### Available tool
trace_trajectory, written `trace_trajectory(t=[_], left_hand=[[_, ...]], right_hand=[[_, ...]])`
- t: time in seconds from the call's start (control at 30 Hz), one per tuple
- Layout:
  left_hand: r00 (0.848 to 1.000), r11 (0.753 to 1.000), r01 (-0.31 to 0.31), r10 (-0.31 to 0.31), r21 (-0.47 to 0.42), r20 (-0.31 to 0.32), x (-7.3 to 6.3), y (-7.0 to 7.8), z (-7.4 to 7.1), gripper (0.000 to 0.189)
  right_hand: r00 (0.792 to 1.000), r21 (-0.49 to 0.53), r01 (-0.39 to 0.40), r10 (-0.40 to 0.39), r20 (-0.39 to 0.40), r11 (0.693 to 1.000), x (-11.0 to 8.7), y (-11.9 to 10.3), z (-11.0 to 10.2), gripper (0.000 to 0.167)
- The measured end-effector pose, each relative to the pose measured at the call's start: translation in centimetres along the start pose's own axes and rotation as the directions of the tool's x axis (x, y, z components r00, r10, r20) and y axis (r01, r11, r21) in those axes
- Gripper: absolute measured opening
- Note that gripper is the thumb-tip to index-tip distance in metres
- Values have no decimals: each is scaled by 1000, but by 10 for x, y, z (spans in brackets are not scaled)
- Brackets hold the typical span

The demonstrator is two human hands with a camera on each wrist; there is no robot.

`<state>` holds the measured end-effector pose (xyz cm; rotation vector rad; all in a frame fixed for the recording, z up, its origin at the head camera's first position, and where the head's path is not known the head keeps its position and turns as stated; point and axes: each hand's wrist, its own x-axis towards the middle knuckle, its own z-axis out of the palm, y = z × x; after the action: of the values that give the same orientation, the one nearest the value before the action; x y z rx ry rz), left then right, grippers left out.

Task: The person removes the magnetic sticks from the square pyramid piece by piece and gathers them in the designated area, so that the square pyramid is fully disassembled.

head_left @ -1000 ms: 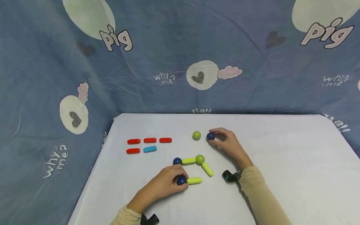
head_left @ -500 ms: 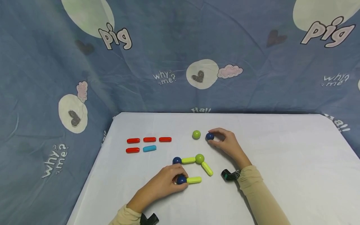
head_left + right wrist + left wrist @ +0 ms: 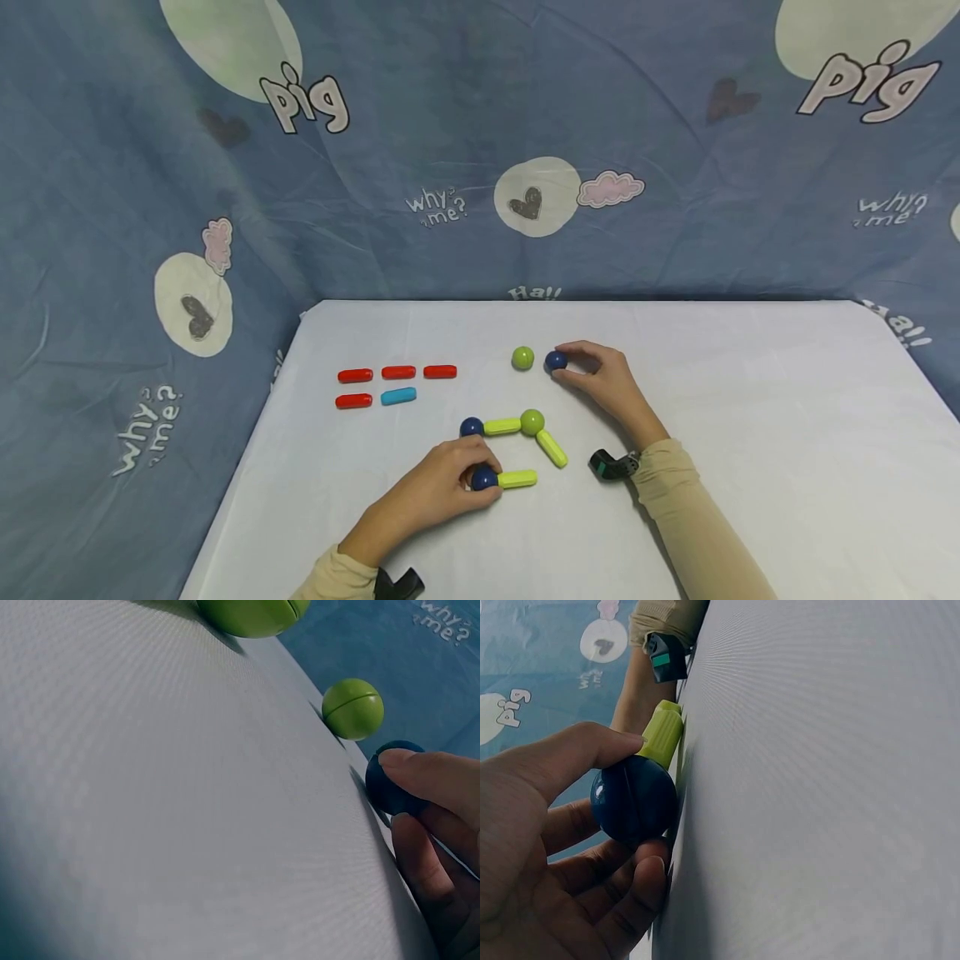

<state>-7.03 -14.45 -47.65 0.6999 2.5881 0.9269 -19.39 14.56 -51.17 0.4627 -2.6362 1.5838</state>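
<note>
My left hand (image 3: 442, 483) grips a dark blue ball (image 3: 484, 478) between thumb and fingers. From that ball a yellow-green rod (image 3: 517, 479) points right; the left wrist view shows the ball (image 3: 634, 799) joined to the rod (image 3: 663, 735). Farther back, my right hand (image 3: 604, 380) pinches a second blue ball (image 3: 556, 361), low over or on the table, just right of a loose green ball (image 3: 522, 358). Between the hands lies a chain: a blue ball (image 3: 472, 427), a yellow-green rod (image 3: 502, 427), a green ball (image 3: 532, 422) and another rod (image 3: 552, 448) slanting toward the front right.
At the back left of the white table (image 3: 787, 400) lie several red rods (image 3: 398, 372) and one light blue rod (image 3: 398, 396). A blue printed cloth (image 3: 420, 108) hangs behind the table. Each wrist wears a black device, such as the right wrist device (image 3: 613, 466).
My right hand has shifted its blue ball slightly left, narrowing the gap to the loose green ball. The left hand keeps its hold and stays in place.
</note>
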Motion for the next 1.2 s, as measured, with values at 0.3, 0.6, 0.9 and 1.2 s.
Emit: trace_trajectory(t=[0.3,0.6,0.9,1.2], left_hand=[[1000,1000,2,-2,-9,6,1,0,0,18],[1000,1000,-4,4,-6,2,1,0,-1,18],[1000,1000,9,-9,-14,6,0,2,-2,19],[1000,1000,7,-7,-13,5,0,1,-1,18]], right_hand=[[1000,-13,-1,1,7,1000,1,0,-1,42],[1000,-15,2,-2,7,1000,1,-1,-1,44],[1000,-14,-5,5,1,1000,1,-3,-1,45],[1000,6,-1,1,1,1000,0,-2,0,44]])
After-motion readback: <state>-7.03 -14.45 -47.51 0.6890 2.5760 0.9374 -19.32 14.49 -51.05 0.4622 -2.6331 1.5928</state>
